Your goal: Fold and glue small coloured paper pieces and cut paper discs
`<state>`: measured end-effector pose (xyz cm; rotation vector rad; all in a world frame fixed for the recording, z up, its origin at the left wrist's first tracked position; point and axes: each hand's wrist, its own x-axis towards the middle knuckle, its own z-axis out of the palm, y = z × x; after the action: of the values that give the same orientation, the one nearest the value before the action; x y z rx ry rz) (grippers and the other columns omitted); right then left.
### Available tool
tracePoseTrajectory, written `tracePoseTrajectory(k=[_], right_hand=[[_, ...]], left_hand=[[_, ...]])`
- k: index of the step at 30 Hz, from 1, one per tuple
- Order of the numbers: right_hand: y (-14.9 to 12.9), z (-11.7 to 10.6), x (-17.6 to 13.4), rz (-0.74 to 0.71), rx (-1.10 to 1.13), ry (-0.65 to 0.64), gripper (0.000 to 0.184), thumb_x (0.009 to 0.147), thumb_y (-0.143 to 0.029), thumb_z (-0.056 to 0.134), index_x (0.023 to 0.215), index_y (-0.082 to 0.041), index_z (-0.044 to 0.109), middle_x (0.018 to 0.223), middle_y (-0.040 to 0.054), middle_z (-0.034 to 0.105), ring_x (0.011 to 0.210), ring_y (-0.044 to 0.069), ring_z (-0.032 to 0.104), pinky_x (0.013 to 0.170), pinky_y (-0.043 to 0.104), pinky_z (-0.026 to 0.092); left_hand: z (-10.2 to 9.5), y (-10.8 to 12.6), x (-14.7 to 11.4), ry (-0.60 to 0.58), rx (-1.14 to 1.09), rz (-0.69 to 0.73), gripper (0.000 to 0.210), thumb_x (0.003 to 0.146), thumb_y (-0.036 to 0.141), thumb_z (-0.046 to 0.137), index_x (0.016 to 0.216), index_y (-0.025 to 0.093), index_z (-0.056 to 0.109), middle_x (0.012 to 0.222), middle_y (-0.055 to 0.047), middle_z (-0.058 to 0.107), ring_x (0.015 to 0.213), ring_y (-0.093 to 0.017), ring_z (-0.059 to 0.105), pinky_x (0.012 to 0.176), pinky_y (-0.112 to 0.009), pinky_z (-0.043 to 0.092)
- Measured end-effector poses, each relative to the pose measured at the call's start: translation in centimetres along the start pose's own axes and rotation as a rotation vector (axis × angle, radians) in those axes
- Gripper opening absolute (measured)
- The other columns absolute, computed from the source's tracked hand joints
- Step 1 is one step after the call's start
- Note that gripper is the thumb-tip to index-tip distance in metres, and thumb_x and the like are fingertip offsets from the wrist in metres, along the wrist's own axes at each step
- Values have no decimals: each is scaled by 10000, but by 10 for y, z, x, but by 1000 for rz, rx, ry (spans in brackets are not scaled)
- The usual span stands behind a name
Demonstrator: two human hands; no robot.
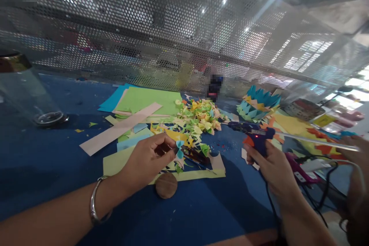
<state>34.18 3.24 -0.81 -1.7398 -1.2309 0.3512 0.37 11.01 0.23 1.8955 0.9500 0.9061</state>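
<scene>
My left hand (152,155) pinches a small light-blue folded paper piece (180,149) between thumb and fingers. In my right hand (273,165) is a dark blue glue gun (256,135) with an orange trigger and a lit red light; its nozzle points left toward a heap of small folded paper flowers (203,115). A glue stick (317,142) sticks out of its back. Below my left hand lies a round brown disc (166,185) on the blue table. Close behind that hand are paper scraps and a dark, scissors-like tool (196,156), partly hidden.
Coloured paper sheets (150,100) and a pale strip (121,128) lie behind my left hand. A clear jar (29,92) stands at left. At right are a blue paper crown-like piece (258,103), a power strip (302,169) with cables and another person's hand (353,148). Perforated metal panels close the back.
</scene>
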Motion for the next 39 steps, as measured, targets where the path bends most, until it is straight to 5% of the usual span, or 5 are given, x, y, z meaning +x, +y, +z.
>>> tracePoseTrajectory(k=[10, 15, 18, 30, 39], right_hand=[[-19, 12, -24, 97, 477, -199, 321, 871, -390, 761, 727, -207, 540, 612, -24, 531, 577, 116, 492, 556, 248, 396], [-35, 25, -43, 137, 663, -329, 222, 880, -380, 739, 945, -201, 624, 605, -33, 526, 538, 111, 495, 510, 245, 352], [-47, 30, -51, 153, 581, -414, 289, 875, -448, 729, 952, -181, 649, 547, -21, 541, 492, 108, 455, 464, 245, 294], [-54, 27, -74, -105, -16, -361, 408, 899, -533, 658, 662, -203, 626, 615, 16, 568, 584, 146, 504, 550, 264, 426], [-52, 28, -68, -280, -78, -431, 234, 958, -425, 606, 967, -219, 717, 956, 48, 740, 895, 215, 682, 798, 285, 562]], left_hand=[[2, -2, 1, -14, -177, -34, 33, 842, 191, 633, 869, 202, 648, 735, 10, 671, 675, -132, 648, 663, -269, 528], [5, -5, 1, -20, -304, -43, 8, 859, 203, 661, 856, 199, 655, 807, 6, 669, 727, -132, 669, 717, -276, 545], [6, -4, 1, -28, -296, -25, 43, 866, 226, 676, 844, 194, 657, 817, -6, 677, 732, -136, 658, 715, -282, 538], [4, -4, 0, -60, -118, 106, 69, 903, 211, 627, 855, 199, 675, 888, -33, 705, 823, -155, 655, 734, -287, 514], [4, -1, -4, -99, -88, 124, 103, 937, 227, 594, 882, 201, 677, 882, -41, 711, 844, -170, 669, 725, -297, 519]])
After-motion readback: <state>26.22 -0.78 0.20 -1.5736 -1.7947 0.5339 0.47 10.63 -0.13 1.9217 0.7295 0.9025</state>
